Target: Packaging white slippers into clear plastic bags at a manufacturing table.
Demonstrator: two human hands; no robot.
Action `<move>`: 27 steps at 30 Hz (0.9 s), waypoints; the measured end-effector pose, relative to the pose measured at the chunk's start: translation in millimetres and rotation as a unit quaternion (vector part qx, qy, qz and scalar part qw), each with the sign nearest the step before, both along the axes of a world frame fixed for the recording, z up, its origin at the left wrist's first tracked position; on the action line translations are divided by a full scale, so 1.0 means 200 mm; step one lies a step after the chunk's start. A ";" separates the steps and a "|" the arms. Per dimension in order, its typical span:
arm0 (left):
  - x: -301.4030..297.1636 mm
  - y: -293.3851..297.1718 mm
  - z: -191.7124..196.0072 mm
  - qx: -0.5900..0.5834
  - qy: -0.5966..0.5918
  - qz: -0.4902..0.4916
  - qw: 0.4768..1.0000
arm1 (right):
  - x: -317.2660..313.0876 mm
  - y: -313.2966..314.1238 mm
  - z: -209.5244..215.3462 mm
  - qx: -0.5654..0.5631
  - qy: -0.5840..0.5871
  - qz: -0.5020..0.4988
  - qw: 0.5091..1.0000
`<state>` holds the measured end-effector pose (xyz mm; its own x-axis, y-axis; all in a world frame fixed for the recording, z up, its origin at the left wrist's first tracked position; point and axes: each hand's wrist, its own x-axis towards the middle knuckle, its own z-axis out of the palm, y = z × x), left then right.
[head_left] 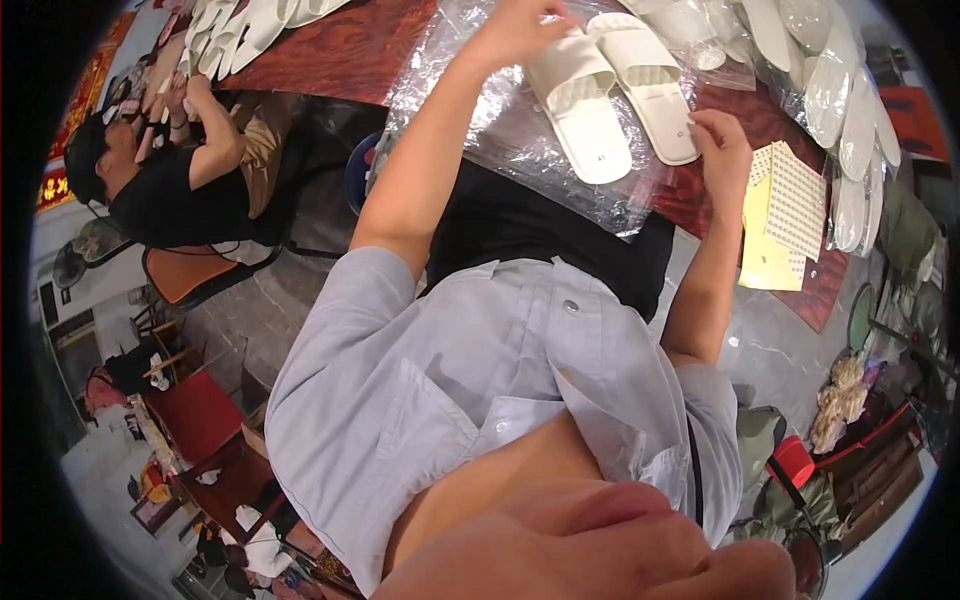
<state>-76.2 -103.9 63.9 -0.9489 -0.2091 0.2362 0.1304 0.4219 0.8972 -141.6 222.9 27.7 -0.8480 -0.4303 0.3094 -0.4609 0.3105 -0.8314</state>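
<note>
Red table, plastic under slippers, perhaps to keep them clean; right hand bunches fingertips at a heel, left hand curls its fingers; pinching what, I can't tell.

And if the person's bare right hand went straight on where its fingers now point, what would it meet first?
The bare right hand would probably meet the white strapped slipper on the right, at its heel edge. The fingertips look very close; whether they touch is unclear.
</note>
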 end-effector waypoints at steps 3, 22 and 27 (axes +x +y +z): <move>-0.03 0.27 0.15 -0.208 0.094 -0.056 0.972 | 0.00 0.04 0.04 0.052 0.074 0.012 0.996; 0.10 0.44 -0.10 -0.399 -0.035 0.033 0.915 | 0.13 -0.01 0.01 0.080 0.097 0.052 0.991; 0.08 0.43 -0.10 -0.401 -0.041 0.038 0.914 | 0.10 -0.02 -0.01 0.076 0.098 0.060 0.991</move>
<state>-61.2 -17.3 43.0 -0.9604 -0.0654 0.2709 0.0197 0.9537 0.3002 -122.2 219.6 26.2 -0.7178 -0.5790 0.3867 -0.6497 0.3572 -0.6711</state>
